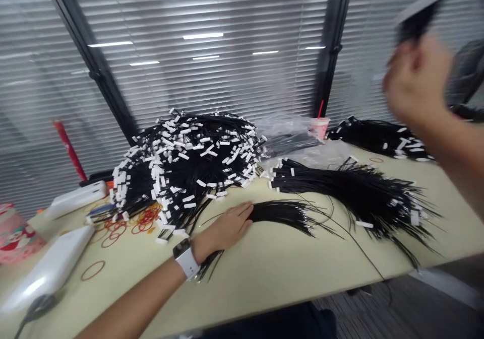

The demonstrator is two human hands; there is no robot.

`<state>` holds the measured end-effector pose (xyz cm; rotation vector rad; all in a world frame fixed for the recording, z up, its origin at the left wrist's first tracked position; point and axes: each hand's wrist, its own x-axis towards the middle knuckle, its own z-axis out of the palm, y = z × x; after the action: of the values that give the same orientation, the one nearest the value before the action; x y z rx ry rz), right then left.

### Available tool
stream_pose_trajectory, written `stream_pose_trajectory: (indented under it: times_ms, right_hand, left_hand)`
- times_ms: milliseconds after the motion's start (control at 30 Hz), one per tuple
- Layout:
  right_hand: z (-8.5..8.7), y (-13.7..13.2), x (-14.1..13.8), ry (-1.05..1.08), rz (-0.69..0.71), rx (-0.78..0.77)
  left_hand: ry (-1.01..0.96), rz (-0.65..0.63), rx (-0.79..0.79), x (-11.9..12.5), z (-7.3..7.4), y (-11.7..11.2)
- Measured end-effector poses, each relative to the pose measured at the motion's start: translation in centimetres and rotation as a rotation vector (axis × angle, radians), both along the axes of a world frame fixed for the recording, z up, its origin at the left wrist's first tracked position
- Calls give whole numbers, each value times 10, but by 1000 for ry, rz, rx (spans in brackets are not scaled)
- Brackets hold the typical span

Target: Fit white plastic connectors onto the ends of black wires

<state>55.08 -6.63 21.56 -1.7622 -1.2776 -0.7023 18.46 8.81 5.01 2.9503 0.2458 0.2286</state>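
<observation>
Worktop [264, 273]: crowded along its far edge. The large cable heap [200, 152], left of centre there, is piled high; a knock could make it slide. The thick cable bundle [336, 183] towards the right end has splayed ends, liable to snag. The small cable bundle [282, 213] lies mid-worktop, nearer the front edge. The left hand [229, 225] rests over it, fingers together; whether its grip closes underneath cannot be told. Light pressure could let strands fan out. The right hand [419, 79], raised above the right end, has its grip clamped on a blurred dark-and-pale object [418, 19]; a slip could drop it. One loose strand [364, 251] overhangs the front edge and could be caught.
</observation>
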Motion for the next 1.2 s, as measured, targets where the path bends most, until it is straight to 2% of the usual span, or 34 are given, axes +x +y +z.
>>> stream_pose_trajectory:
  times_ms: [33, 67, 133, 200, 300, 400, 567, 833, 933, 1200]
  right_hand:
    - [-19, 6, -3, 1, -61, -37]
    - [-40, 13, -7, 1, -64, -100]
    - [-81, 25, -14, -11, -9, -269]
    - [-116, 33, -23, -28, 41, -379]
    - [-146, 32, -42, -47, 71, -454]
    - [-161, 26, -65, -54, 172, -617]
    - [-174, 21, -78, -42, 204, -760]
    - [-176, 18, -76, -20, 219, -843]
    - [-168, 17, -77, -52, 209, -809]
    - [-129, 14, -88, -123, 78, -652]
  left_hand:
    - [-7, 2, 18, 0, 0, -1]
    - [-9, 6, 41, 0, 1, -1]
    - [-4, 18, 91, 0, 1, -1]
    - [-2, 29, 126, 0, 1, -1]
    - [-10, 30, 148, 0, 1, 0]
    - [-8, 22, 187, -1, 2, 1]
    - [3, 9, 221, -5, 3, 4]
    - [14, -13, 236, -6, 6, 3]
    - [13, -18, 239, -7, 6, 2]
    - [14, -26, 235, -6, 5, 4]
